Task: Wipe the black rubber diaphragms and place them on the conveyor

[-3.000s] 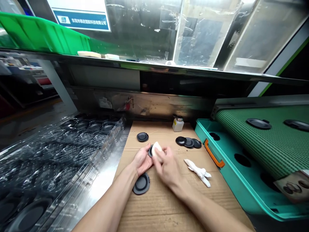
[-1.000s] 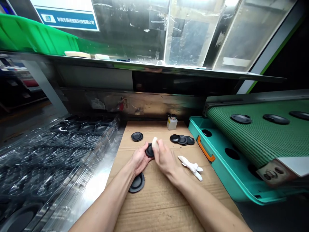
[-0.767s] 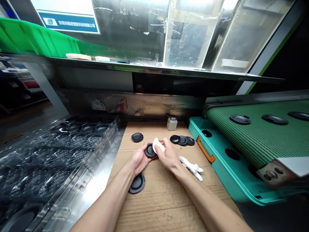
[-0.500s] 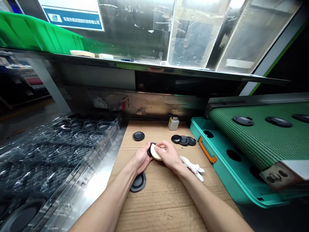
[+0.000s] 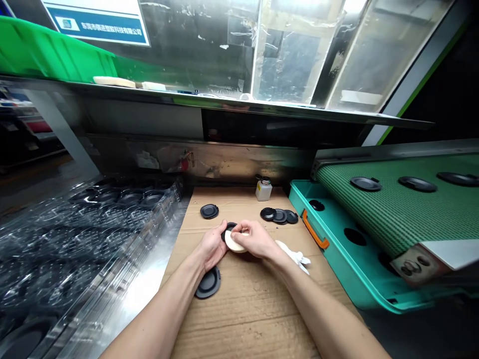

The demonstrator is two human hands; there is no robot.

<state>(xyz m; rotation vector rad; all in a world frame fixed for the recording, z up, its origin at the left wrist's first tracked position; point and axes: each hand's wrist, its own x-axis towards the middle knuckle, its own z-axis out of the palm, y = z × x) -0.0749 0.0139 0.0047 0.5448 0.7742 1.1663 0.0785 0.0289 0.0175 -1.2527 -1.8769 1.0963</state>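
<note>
My left hand [image 5: 214, 245] grips a round black plastic part [image 5: 228, 230] by its edge, with the thumb on top. In my right hand [image 5: 256, 238] a round cream-white pad [image 5: 235, 243] is pinched, lying against the front of the black part and covering much of it. Below my left wrist another black disc [image 5: 209, 283] lies on the cardboard [image 5: 247, 314]. Farther back lies a single black disc [image 5: 209, 211], and to the right are several overlapping black discs [image 5: 280, 215]. A white glove [image 5: 295, 255] rests beside my right forearm.
A small white bottle [image 5: 264, 189] stands at the cardboard's back edge. Clear trays [image 5: 108, 239] of black parts fill the left. On the right, a teal bin [image 5: 337, 264] sits under a green conveyor belt [image 5: 389, 199] carrying black discs. A metal shelf [image 5: 239, 102] overhangs the back.
The white pad has moved slightly down across the black part, uncovering more of its upper edge. The whole view has shifted a little; both hands keep their hold.
</note>
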